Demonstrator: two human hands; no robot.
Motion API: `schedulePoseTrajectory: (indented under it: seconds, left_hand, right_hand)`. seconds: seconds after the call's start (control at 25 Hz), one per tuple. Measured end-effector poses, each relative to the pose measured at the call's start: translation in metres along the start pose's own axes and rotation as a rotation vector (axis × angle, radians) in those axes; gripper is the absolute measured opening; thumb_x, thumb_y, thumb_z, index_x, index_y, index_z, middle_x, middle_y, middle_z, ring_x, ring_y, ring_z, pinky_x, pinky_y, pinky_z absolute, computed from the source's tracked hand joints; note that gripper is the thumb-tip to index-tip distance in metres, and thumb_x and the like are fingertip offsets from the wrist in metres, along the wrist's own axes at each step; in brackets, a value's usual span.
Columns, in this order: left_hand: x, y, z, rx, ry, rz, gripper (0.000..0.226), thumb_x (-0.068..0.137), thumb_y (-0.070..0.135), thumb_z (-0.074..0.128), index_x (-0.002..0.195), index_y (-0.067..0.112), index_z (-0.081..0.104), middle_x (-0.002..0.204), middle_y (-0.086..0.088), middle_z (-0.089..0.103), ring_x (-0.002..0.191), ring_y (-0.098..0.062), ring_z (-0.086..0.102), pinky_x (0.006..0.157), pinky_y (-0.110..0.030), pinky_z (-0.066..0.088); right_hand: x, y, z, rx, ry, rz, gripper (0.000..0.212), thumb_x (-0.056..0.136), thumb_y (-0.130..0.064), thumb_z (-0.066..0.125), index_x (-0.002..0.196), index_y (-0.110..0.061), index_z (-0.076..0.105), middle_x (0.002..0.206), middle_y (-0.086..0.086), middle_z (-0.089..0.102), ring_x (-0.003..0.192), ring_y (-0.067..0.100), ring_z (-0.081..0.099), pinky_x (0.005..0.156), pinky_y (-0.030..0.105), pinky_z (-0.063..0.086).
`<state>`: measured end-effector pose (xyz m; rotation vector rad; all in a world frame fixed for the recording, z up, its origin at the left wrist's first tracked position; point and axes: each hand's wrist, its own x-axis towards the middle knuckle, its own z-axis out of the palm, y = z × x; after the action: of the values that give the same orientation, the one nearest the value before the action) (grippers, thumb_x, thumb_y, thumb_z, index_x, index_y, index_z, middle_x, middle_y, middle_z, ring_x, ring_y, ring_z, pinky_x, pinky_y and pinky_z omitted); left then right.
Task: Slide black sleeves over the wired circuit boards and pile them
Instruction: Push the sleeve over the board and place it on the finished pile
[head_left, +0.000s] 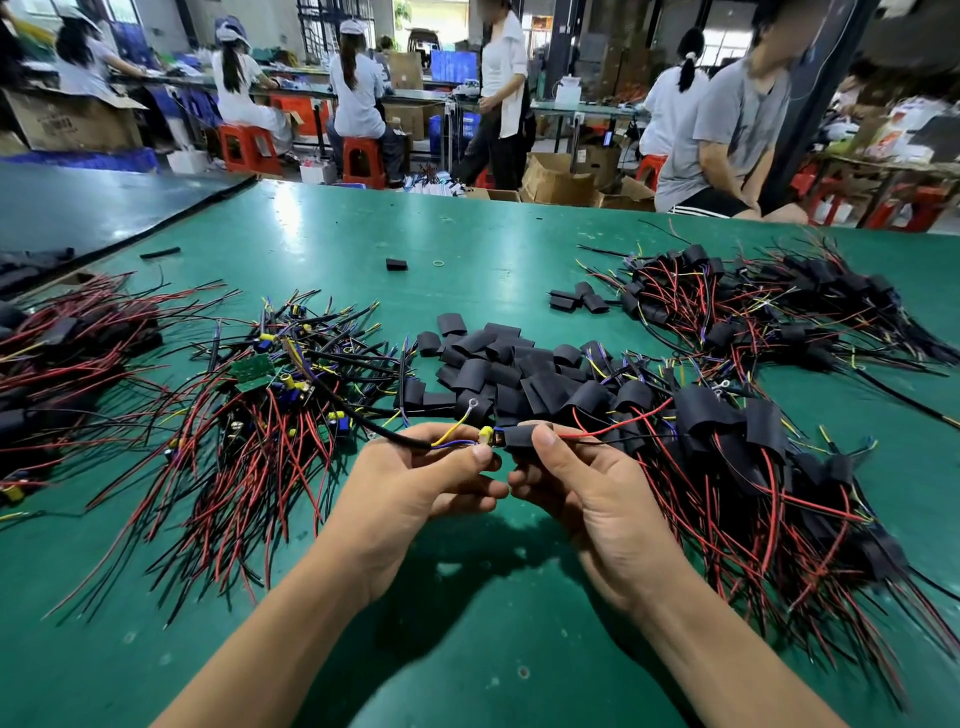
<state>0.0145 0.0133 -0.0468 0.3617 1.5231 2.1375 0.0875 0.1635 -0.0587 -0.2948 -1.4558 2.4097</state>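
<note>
Your left hand (415, 480) pinches a wired circuit board (487, 434) at its cable end, above the green table (467, 623). Its yellow-tipped end meets a black sleeve (519, 436) that your right hand (587, 493) pinches between thumb and fingers. Sleeved boards (753, 457) lie piled just right of that hand.

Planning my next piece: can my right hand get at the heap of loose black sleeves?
Probably not yet: the right hand pinches a black sleeve on the wired board. The heap of loose black sleeves lies uncovered just beyond it, so once freed, likely yes.
</note>
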Motion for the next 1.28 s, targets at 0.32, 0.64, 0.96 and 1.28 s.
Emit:
schedulePoseTrajectory:
  seconds: [0.32,0.64,0.96,1.28]
  left_hand:
    - [0.0,0.006,0.0,-0.043,-0.042,-0.115,0.036,0.068,0.019,0.078,0.096,-0.001,0.067,0.08,-0.018,0.072,0.068,-0.03,0.073,0.058,-0.026,0.058]
    - [-0.003,0.006,-0.002,-0.026,-0.132,-0.17,0.034,0.068,0.015,0.08,0.095,0.0,0.066,0.085,-0.021,0.073,0.072,-0.032,0.073,0.061,-0.028,0.058]
    - [-0.001,0.01,-0.003,-0.097,-0.12,-0.232,0.031,0.076,0.016,0.07,0.098,-0.005,0.07,0.084,-0.018,0.073,0.065,-0.022,0.072,0.056,-0.024,0.058]
    - [-0.002,0.007,-0.001,-0.149,-0.078,-0.261,0.015,0.07,0.01,0.074,0.083,0.013,0.08,0.088,-0.014,0.075,0.071,-0.023,0.074,0.058,-0.025,0.058]
  right_hand:
    - [-0.005,-0.005,0.001,-0.242,0.042,-0.218,0.027,0.069,-0.032,0.081,0.092,-0.018,0.079,0.089,0.009,0.077,0.075,0.018,0.072,0.07,0.02,0.055]
    - [-0.006,-0.008,0.0,-0.338,0.005,-0.22,0.024,0.074,-0.031,0.077,0.092,-0.016,0.077,0.087,0.009,0.077,0.077,0.019,0.071,0.071,0.02,0.054]
    - [-0.009,-0.006,-0.001,-0.428,-0.021,-0.344,0.022,0.08,-0.037,0.078,0.097,-0.023,0.076,0.088,0.002,0.077,0.08,0.016,0.073,0.074,0.019,0.053]
    - [-0.01,0.005,0.0,-0.533,0.015,-0.385,0.033,0.082,-0.05,0.076,0.102,-0.025,0.074,0.094,-0.001,0.077,0.09,0.017,0.074,0.084,0.035,0.055]
